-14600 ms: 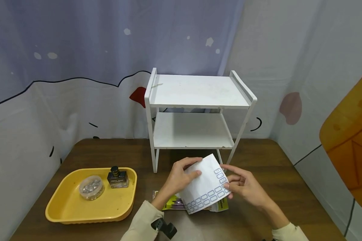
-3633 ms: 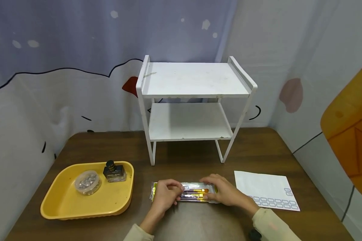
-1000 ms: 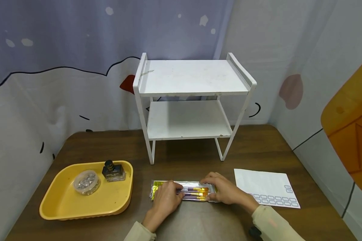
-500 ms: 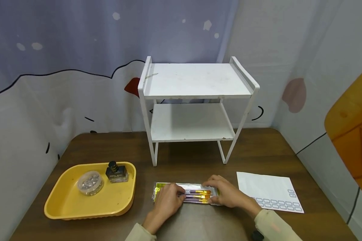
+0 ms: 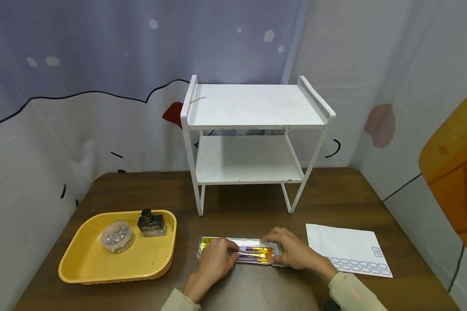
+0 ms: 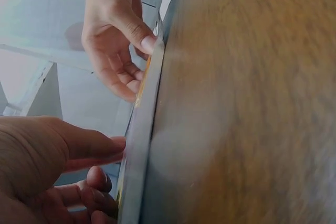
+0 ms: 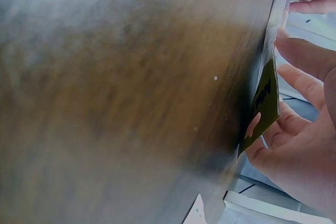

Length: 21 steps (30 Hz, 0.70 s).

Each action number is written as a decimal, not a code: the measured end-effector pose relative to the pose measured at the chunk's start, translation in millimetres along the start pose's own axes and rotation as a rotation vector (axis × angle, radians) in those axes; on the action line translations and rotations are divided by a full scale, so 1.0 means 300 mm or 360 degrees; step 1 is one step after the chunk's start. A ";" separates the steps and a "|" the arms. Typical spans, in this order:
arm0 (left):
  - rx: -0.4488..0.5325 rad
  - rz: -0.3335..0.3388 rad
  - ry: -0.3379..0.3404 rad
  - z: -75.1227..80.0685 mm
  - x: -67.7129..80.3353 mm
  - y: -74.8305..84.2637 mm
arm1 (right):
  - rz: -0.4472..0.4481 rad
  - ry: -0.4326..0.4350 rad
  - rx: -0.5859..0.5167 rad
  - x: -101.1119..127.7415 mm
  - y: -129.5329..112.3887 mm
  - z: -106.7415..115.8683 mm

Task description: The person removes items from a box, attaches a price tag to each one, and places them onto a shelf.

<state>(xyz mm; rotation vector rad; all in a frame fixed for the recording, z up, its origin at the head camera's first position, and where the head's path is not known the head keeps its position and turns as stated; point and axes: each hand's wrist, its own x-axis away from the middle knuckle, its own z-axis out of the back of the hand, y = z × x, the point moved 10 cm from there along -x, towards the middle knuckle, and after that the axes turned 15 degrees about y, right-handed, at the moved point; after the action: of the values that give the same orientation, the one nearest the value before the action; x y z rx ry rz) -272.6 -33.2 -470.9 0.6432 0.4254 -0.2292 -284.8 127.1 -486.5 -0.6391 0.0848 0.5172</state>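
Paintbrush packet [image 5: 253, 251] — flat, glossy plastic — pinched at its ends by left hand [image 5: 215, 259] and right hand [image 5: 292, 252].

clear brush packet [image 5: 239, 252] with purple-gold brushes lies flat on table.

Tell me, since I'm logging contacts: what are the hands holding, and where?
Both hold the brush packet flat on the table: left hand at its left end, right hand at its right end.

Glossy plastic brush packet [image 5: 241, 250] on a matt wooden table [image 5: 334, 190].
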 end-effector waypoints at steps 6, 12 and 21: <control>0.0071 -0.0219 0.0021 0.067 -0.024 0.045 | 0.0055 0.0040 0.0009 -0.001 -0.006 0.003; 0.0166 -0.0560 0.0275 0.250 -0.077 0.123 | 0.0033 0.0005 -0.0056 0.004 -0.002 -0.006; 0.0204 -0.0658 0.0838 0.539 -0.200 0.094 | 0.0058 -0.0007 -0.0074 0.001 -0.006 -0.007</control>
<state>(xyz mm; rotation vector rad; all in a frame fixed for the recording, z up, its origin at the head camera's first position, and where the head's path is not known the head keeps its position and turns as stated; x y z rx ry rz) -266.3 -107.4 -312.7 0.7360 1.0602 -0.4854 -283.6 124.8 -487.2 -0.6829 0.0803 0.5570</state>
